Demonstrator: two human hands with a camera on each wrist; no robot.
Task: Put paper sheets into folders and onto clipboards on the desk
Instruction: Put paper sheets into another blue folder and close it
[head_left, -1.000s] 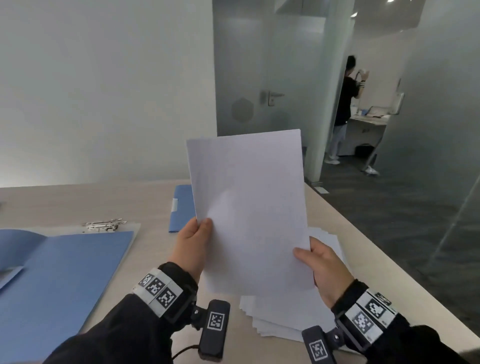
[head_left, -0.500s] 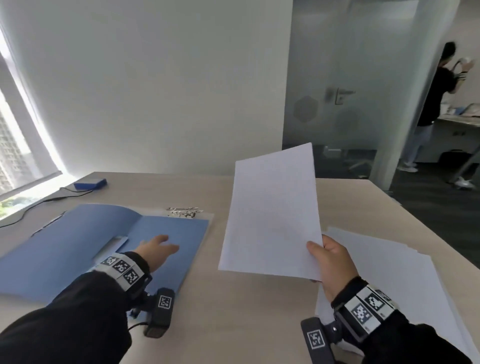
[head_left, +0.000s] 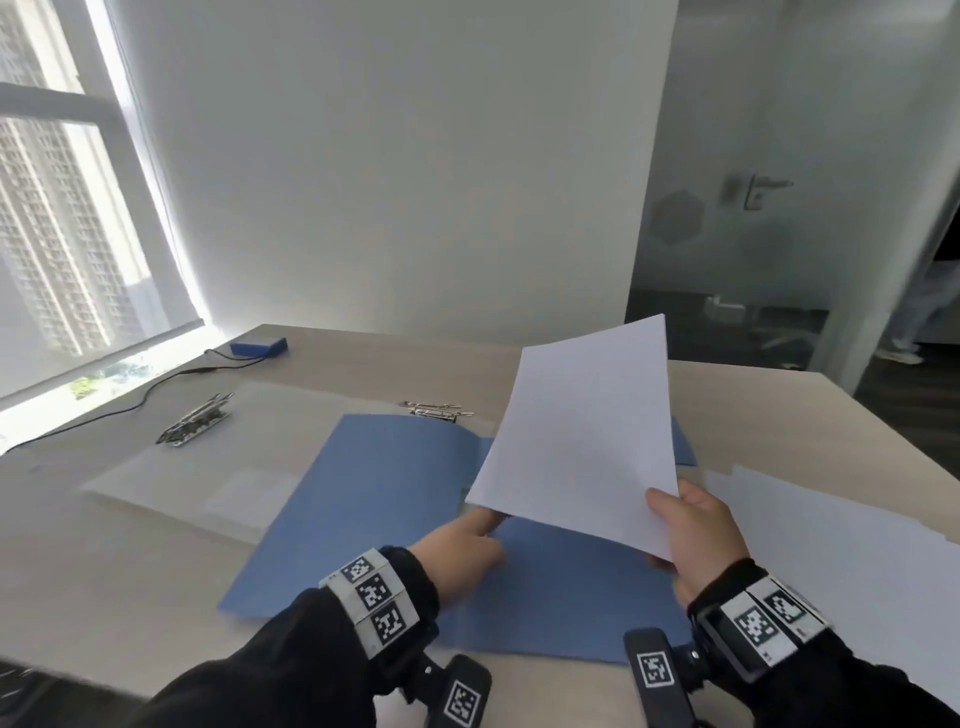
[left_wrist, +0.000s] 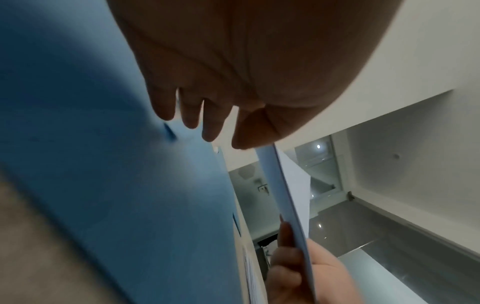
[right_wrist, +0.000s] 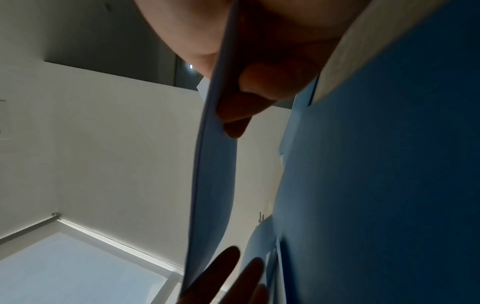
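A blue folder (head_left: 395, 519) lies open on the desk in front of me. My right hand (head_left: 680, 525) pinches the lower right corner of a white paper sheet (head_left: 587, 431), thumb on top, and holds it tilted above the folder's right half. My left hand (head_left: 467, 540) reaches over the folder with straight fingers, its fingertips just under the sheet's lower left corner. In the left wrist view the fingers (left_wrist: 192, 117) point along the folder (left_wrist: 103, 154) beside the sheet's edge (left_wrist: 283, 195). The right wrist view shows fingers (right_wrist: 241, 107) behind the sheet (right_wrist: 213, 185).
A stack of white paper (head_left: 841, 551) lies at the right on the desk. Two clear clipboards with metal clips (head_left: 195, 426) (head_left: 436, 409) lie left of and behind the folder. A small blue box (head_left: 258, 345) with a black cable sits at the back left.
The left hand let go of the sheet, went down to the folder, then came right under the sheet's corner. The right hand carried the sheet left over the folder.
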